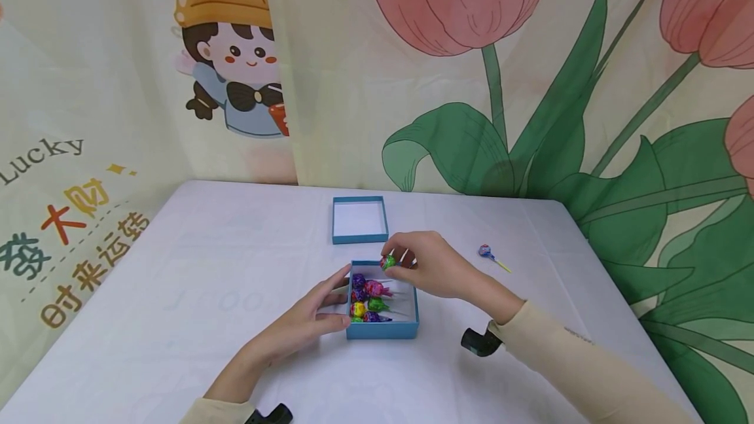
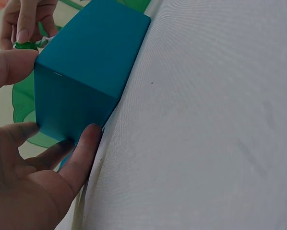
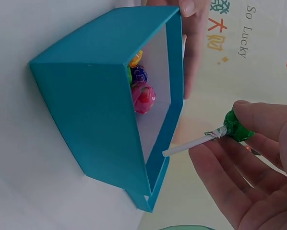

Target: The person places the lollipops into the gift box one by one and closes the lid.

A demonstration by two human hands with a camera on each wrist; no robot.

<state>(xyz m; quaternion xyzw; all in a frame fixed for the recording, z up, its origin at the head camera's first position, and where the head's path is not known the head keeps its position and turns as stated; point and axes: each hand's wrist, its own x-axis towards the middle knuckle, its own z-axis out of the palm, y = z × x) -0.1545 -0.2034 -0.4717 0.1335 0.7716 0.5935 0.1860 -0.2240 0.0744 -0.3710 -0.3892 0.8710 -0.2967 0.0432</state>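
A blue box (image 1: 385,330) with several wrapped lollipops (image 1: 374,288) stands on the table. My left hand (image 1: 306,316) rests against the box's left side, its fingers fairly straight and the thumb at the near corner; the left wrist view shows the fingertips touching the blue wall (image 2: 76,105). Above the box's far right part, my right hand (image 1: 436,264) pinches a green-wrapped lollipop (image 3: 237,127) by its candy end. Its white stick (image 3: 189,145) points toward the box opening in the right wrist view. Inside the box, a pink lollipop (image 3: 144,97) lies beside a dark blue one (image 3: 139,74).
Behind the box lies a blue-rimmed lid (image 1: 360,239), its white inside facing up. A single blue lollipop (image 1: 485,252) with a yellow stick lies to the right on the white tablecloth (image 1: 194,267). A printed curtain (image 1: 336,84) hangs behind the table.
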